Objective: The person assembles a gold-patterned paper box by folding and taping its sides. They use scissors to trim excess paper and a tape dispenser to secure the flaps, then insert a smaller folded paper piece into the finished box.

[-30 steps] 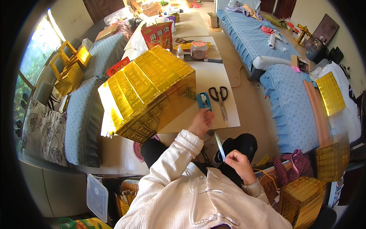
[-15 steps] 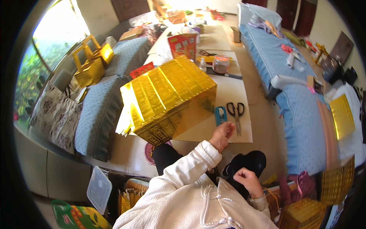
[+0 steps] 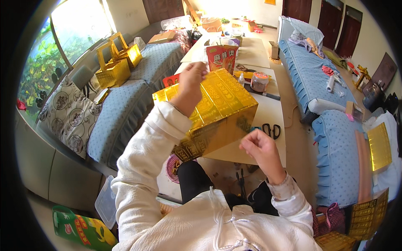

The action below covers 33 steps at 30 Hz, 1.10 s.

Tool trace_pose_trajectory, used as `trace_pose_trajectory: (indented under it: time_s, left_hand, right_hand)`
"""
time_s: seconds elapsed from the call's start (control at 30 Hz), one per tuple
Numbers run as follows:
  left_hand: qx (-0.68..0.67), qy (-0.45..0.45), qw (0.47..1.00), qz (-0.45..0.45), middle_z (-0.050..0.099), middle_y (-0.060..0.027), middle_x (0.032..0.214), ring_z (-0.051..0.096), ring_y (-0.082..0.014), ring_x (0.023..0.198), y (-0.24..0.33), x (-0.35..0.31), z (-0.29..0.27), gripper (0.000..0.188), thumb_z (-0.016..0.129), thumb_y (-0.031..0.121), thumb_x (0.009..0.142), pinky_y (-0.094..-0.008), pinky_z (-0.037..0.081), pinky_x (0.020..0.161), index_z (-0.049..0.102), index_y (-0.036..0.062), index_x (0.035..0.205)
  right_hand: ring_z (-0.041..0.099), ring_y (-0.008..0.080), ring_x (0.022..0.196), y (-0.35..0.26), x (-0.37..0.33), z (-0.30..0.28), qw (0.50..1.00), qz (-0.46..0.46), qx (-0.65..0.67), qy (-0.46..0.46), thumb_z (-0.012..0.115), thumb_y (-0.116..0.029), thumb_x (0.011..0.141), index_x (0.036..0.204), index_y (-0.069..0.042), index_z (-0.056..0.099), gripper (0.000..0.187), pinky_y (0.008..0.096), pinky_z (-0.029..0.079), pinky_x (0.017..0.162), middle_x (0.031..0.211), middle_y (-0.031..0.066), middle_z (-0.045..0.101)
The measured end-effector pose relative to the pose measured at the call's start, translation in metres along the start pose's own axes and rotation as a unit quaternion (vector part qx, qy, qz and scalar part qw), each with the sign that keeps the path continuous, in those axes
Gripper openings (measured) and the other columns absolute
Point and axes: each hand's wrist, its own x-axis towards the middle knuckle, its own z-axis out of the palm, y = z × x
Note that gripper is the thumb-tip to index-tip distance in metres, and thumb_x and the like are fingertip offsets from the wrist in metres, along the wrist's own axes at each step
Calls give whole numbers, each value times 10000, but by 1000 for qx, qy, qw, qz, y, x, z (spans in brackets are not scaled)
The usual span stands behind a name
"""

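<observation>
Large gold box — foil-covered, printed in panels, long and rectangular — sits tilted on the near end of the pale tabletop, one corner hanging over the edge toward the person.

Left hand raised above the box's top face, fingers curled together as if pinching something small; whether anything is between them cannot be told. Not clear that the hand touches the box. White sleeve runs down from it to the lower edge.

Right hand held up just in front of the box's near right corner, fingers closed in a loose fist, thumb against the forefinger — any held item is too small to make out.

Black-handled scissors lie on the tabletop just right of the box. Beyond the box: a round jar with a reddish lid, and a red printed bag standing upright.

Left of the tabletop, a blue dotted sofa with a patterned cushion and small gold handled boxes. On the right, another blue sofa carrying a gold foil sheet. On the floor at lower left, a green bag.
</observation>
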Motion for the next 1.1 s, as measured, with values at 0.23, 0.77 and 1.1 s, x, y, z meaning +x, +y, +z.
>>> trace_pose_trajectory:
  time_s: [0.23,0.77,1.1]
  left_hand:
    - [111,34,993,1,688,-37,862,675,-132,770,2,65,-49,126,676,124,955,-259,507,656,700,7,998]
    - [272,-74,956,-83,737,-81,936,677,-158,846,-47,119,-103,176,801,164,942,-303,560,748,783,20,1041]
    - [213,-97,966,-112,729,-89,935,680,-138,741,-47,112,-104,219,807,171,945,-267,569,628,770,-23,1041]
  right_hand:
    - [658,69,865,7,75,28,1000,6,-26,-8,699,-136,1031,1041,-18,660,124,208,505,781,937,3,702]
    - [737,144,799,11,118,36,988,71,-138,-26,777,-105,937,969,-2,611,198,282,557,727,848,106,764]
    - [738,145,770,3,138,30,972,139,-177,-69,804,-100,904,891,-35,617,198,282,527,649,820,98,765]
